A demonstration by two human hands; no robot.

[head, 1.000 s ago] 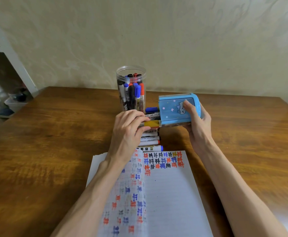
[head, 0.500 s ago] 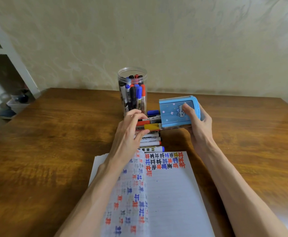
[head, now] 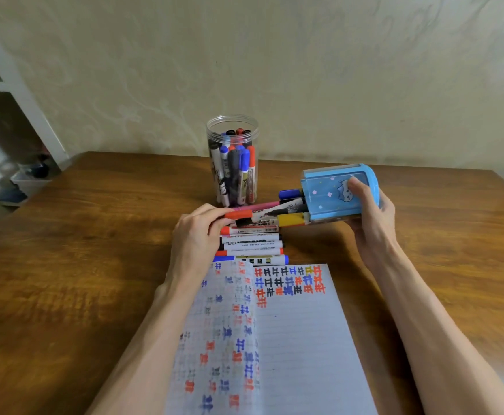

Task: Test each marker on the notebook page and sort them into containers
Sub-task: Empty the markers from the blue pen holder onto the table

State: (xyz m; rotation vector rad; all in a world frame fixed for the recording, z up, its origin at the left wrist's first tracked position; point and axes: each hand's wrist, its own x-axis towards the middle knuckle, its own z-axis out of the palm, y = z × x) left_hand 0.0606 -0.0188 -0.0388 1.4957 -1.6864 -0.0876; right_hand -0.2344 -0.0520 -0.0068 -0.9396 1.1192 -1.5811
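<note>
Holding the blue container (head: 325, 196) on its side, the right hand (head: 367, 217) wraps around its closed end, thumb on the printed face, with the mouth facing left. The container is raised just above the bench (head: 80, 265). Several markers protrude from the mouth, among them a yellow marker (head: 289, 220) and a blue-capped marker (head: 289, 193).

The left hand (head: 195, 238) pinches a red-capped marker (head: 244, 214) at its cap end, fingers curled around it. The barrel points toward the container mouth. Whether its far end sits inside the container cannot be determined.

Below this marker, a row of markers (head: 253, 244) lies side by side on the bench, touching one another, just beyond the top edge of the open notebook (head: 292, 324). A clear jar (head: 232, 163) stands upright behind the row, holding further markers.

The step in hand appears to be drawing one marker from the tipped container for testing. Recommended procedure:

1. Keep the container mouth level or slightly raised, so the loose markers do not slide out together.
2. Pull the pinched marker straight along its axis.
3. Avoid dragging neighbouring markers with it.
4. Keep the moving marker clear of the row below, which could roll.
</note>
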